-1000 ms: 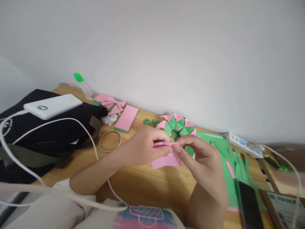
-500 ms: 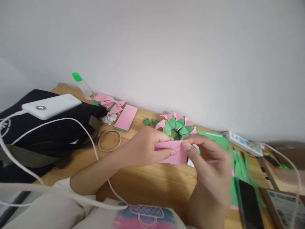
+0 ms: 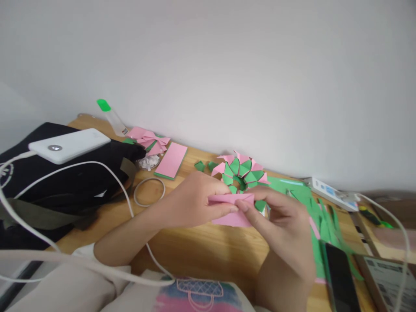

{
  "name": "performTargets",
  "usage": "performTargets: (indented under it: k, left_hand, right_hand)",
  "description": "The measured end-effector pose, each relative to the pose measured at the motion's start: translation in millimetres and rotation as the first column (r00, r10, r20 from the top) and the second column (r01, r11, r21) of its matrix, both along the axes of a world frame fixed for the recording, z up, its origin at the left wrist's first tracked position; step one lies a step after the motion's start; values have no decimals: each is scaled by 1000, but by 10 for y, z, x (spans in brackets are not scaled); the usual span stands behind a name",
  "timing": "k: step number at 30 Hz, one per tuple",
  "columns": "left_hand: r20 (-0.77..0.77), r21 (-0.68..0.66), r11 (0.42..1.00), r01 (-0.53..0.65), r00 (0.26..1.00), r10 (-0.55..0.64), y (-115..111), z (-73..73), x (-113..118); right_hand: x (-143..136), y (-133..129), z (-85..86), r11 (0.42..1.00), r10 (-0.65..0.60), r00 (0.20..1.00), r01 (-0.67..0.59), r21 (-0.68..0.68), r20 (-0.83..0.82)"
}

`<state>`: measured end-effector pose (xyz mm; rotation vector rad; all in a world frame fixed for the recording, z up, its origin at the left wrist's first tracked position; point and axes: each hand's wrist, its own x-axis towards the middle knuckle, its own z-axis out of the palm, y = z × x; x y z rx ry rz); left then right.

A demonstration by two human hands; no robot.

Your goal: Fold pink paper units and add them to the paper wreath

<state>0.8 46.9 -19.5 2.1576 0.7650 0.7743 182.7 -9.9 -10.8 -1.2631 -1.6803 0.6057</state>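
A folded piece of pink paper [image 3: 232, 219] is held above the wooden table between both hands. My left hand [image 3: 196, 201] pinches its left end between thumb and fingers. The thumb of my right hand [image 3: 282, 225] presses on the paper's front face near its right end, with the fingers behind it. Just beyond the hands lies a ring of folded green and pink paper pieces [image 3: 238, 167]; its near side is partly hidden by the hands and the paper.
Left lie a stack of pink paper [image 3: 172, 160], folded pink pieces [image 3: 149, 138], a tape roll [image 3: 149, 192], a glue bottle [image 3: 113, 119] and a power bank [image 3: 69, 145] on a black bag [image 3: 107, 169]. Right are green sheets [image 3: 286, 187], a phone [image 3: 339, 277] and a power strip [image 3: 331, 193].
My right thumb has slid left along the pink paper, toward the left thumb. The paper has shifted slightly left; my left hand has hardly moved.
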Motion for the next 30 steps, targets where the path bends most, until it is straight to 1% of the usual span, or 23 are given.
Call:
performTargets:
  k: [1, 3, 6, 9, 12, 17, 19, 22, 24, 26, 30]
  left_hand:
    - [-1, -1, 1000, 1, 1000, -1, -3, 4, -4]
    - [11, 2, 1000, 3, 1000, -3, 0, 7, -12]
    - [20, 35, 999, 13, 1000, -14, 18, 0, -26]
    - [-20, 73, 997, 4, 1000, -3, 30, 1, -43]
    - [-79, 105, 994, 8, 997, 0, 32, 22, -72]
    - [-139, 151, 987, 63, 989, -42, 33, 40, -129]
    - [-117, 165, 985, 56, 992, -37, 34, 22, -122]
    - [-72, 186, 982, 37, 997, -24, 30, -8, -75]
    - [-70, 188, 981, 39, 997, -27, 19, -8, -39]
    - [-71, 188, 981, 45, 997, -32, 0, 17, -15]
    - [-92, 141, 988, 65, 994, -52, -72, 124, -4]
  right_hand:
    - [0, -2, 9, 1000, 25, 999, -25, 1, 23]
    - [-7, -7, 10, 999, 32, 999, -32, 17, -1]
    - [-35, -14, -22, 998, -35, 992, 41, 48, -119]
    - [-61, -8, -58, 995, -69, 980, 80, 56, -188]
    - [-64, 7, -68, 996, -42, 978, 57, 65, -203]
    - [-41, 8, -56, 999, 17, 984, -11, 38, -178]
    - [-37, -2, -56, 999, 12, 987, -5, 42, -161]
    - [-46, -22, -56, 992, -65, 994, 73, 101, -83]
    - [-53, -40, -47, 982, -115, 993, 117, 149, -21]
    - [-55, -63, -23, 976, -121, 992, 115, 185, 25]
    - [-45, -137, 58, 964, -81, 993, 57, 259, 82]
